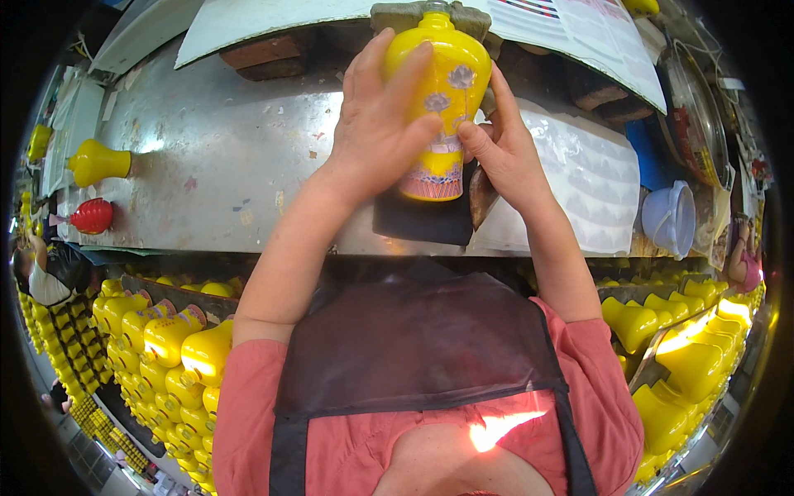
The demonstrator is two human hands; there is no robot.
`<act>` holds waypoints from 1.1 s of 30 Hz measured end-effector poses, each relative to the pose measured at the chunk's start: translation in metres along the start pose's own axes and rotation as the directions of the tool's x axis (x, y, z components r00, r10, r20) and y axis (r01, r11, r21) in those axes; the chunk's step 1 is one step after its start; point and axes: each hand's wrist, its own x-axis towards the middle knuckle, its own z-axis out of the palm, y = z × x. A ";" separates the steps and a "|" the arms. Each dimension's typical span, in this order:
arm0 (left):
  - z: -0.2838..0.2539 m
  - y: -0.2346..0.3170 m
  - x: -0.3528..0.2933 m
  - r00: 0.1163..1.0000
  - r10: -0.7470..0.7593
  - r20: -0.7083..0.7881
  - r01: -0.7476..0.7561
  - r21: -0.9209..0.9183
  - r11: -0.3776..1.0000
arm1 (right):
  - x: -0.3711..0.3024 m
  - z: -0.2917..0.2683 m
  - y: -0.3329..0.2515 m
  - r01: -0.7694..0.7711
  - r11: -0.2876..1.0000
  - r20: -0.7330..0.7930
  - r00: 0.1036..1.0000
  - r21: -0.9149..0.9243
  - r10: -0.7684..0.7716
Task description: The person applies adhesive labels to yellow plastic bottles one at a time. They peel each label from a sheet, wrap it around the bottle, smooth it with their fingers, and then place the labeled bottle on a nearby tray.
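Observation:
A glossy yellow vase [451, 58] with a narrow neck and grey-purple flower motifs leans away from me, its neck at the far end. A patterned band rings its base. My right hand [509, 149] grips its right side, thumb on the front and fingers reaching round behind. My left hand [368, 132] lies against the left side with fingers spread; its forefinger and thumb, smeared by motion, stretch across the front. The neck rests by a grey cloth-like pad [397, 15], and a dark cloth [422, 219] lies under the base.
A white patterned sheet [571, 182] covers the metal table [207, 149] at right, near a pale blue bucket [668, 219]. On the left lie a yellow vase [99, 163] and a red object [91, 217]. Several yellow vases [169, 339] crowd racks on both sides of me; other people work beyond.

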 end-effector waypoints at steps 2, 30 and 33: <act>0.001 -0.001 -0.001 1.000 0.003 -0.009 -0.003 -0.015 1.000 | 0.000 0.000 0.000 -0.003 1.000 0.004 1.000 -0.007 0.003; 0.001 -0.004 -0.002 0.999 -0.002 0.036 0.001 0.014 1.000 | 0.002 -0.008 0.009 -0.008 1.000 0.050 0.999 0.011 0.007; 0.001 -0.004 -0.001 0.999 0.004 0.037 -0.004 0.014 1.000 | 0.002 -0.009 0.006 -0.041 0.998 0.053 0.998 0.039 0.038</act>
